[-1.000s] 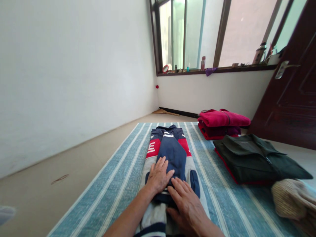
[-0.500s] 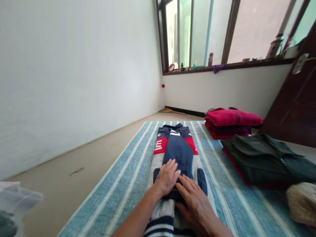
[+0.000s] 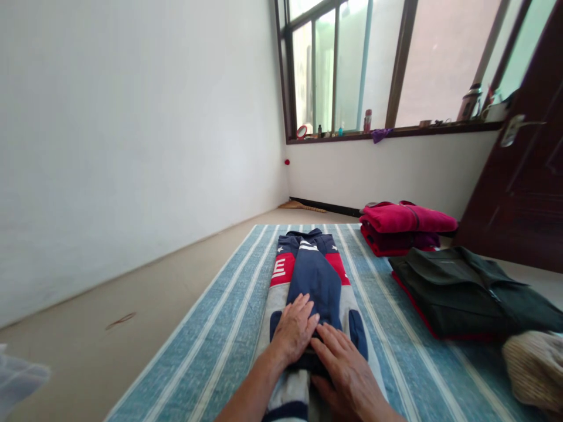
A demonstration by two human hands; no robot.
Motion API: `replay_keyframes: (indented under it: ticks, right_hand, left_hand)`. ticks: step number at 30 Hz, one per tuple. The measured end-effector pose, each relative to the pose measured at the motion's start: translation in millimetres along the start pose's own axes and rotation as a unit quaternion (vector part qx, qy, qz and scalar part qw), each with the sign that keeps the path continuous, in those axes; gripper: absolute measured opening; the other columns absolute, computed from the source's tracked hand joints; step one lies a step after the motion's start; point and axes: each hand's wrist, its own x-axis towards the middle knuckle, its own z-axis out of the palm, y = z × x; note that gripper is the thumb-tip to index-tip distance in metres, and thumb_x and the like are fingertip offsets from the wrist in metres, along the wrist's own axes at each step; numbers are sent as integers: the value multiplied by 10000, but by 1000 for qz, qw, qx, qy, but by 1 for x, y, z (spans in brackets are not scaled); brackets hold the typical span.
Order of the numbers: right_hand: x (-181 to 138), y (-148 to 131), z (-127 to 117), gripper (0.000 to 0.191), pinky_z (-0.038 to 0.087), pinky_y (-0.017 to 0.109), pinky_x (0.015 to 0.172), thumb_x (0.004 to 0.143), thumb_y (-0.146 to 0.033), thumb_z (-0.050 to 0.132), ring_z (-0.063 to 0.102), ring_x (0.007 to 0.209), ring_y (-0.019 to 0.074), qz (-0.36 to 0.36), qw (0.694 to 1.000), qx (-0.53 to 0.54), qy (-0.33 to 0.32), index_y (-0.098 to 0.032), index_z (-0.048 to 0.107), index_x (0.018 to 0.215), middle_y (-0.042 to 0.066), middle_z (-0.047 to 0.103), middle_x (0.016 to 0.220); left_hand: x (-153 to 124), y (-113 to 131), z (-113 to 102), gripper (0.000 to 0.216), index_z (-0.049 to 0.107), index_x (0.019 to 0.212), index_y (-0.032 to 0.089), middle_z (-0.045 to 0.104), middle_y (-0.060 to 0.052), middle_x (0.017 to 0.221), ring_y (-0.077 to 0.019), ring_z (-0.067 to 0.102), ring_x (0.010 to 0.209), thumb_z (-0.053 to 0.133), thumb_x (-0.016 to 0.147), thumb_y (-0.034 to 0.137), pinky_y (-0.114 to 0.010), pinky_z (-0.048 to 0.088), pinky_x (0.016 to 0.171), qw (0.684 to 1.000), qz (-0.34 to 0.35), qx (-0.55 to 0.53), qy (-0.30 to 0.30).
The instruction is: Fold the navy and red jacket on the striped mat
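Item: jacket, navy, red and grey, laid lengthwise on the striped mat, sleeves folded inward. Left hand is pressed flat on the jacket's near sleeve, fingers together; right hand is laid flat beside it, fingers slightly spread, touching the left. Right of the jacket: red stack, dark coat, knit piece. Risk: the folded sleeves are judged likely to slip or bunch if pressure is released unevenly.
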Motion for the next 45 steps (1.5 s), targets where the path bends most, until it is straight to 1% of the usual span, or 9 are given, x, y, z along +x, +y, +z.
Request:
replay_keyframes:
  ticks: [5,9,14,20,25,30,36,39,45]
  right_hand:
    - [0,3,5,630,310,455,1128,695,-109,569,364,1359,277,-3,1000,-6,1,-194,544,1319,89,455,1444]
    - [-2,7,11,583,316,459,1124,757,-176,584,373,1355,281,-2,1000,-5,8,-213,534,1336,83,444,1452]
    - [-1,8,11,559,317,457,1124,781,-228,596,374,1355,281,1,1000,-2,3,-213,536,1338,79,440,1454]
    - [-1,7,8,547,323,456,1120,782,-218,586,388,1347,279,-3,1000,2,6,-222,545,1327,71,458,1442]
    - [0,8,9,553,328,462,1115,780,-232,602,387,1346,288,1,1000,4,4,-218,542,1329,82,450,1448]
    - [1,6,9,544,318,442,1123,784,-242,599,386,1347,279,0,1000,11,-4,-228,545,1325,67,460,1443]
    - [3,7,4,549,295,426,1134,792,-257,578,365,1361,266,8,999,20,-32,-225,536,1339,58,443,1455]
    - [4,8,5,556,299,422,1131,789,-258,579,363,1362,266,13,999,21,-40,-227,534,1343,60,438,1459]
    - [3,9,9,599,312,432,1123,752,-199,584,361,1362,274,10,999,8,-33,-224,526,1348,68,429,1464]
  left_hand:
    - [1,-7,7,409,559,1261,143,472,-140,1430,-263,374,1361,390,933,318,-499,328,1101,1000,12,-4,22]
    - [1,-9,10,401,561,1251,146,476,-145,1425,-264,384,1355,384,934,317,-512,336,1092,999,25,-3,37]
    - [1,-9,7,403,555,1261,155,473,-136,1430,-258,382,1357,389,934,321,-507,339,1093,999,20,1,26]
    - [-1,-7,3,411,552,1271,168,470,-126,1433,-253,388,1354,365,946,336,-502,355,1085,999,27,5,23]
    - [-2,-8,5,429,547,1278,129,466,-145,1432,-257,385,1355,357,946,324,-499,348,1091,999,23,13,25]
    - [-1,-13,9,413,561,1267,167,496,-126,1412,-263,413,1337,374,945,346,-502,376,1074,998,35,17,43]
    - [-1,-11,10,404,564,1263,156,491,-137,1414,-264,406,1341,403,936,332,-502,356,1086,999,20,10,42]
    - [-2,-11,10,411,558,1273,168,490,-127,1418,-254,399,1347,381,944,341,-487,356,1089,999,23,20,40]
    - [-4,-9,7,410,560,1274,172,490,-125,1417,-253,402,1345,376,946,333,-492,353,1085,999,26,10,47]
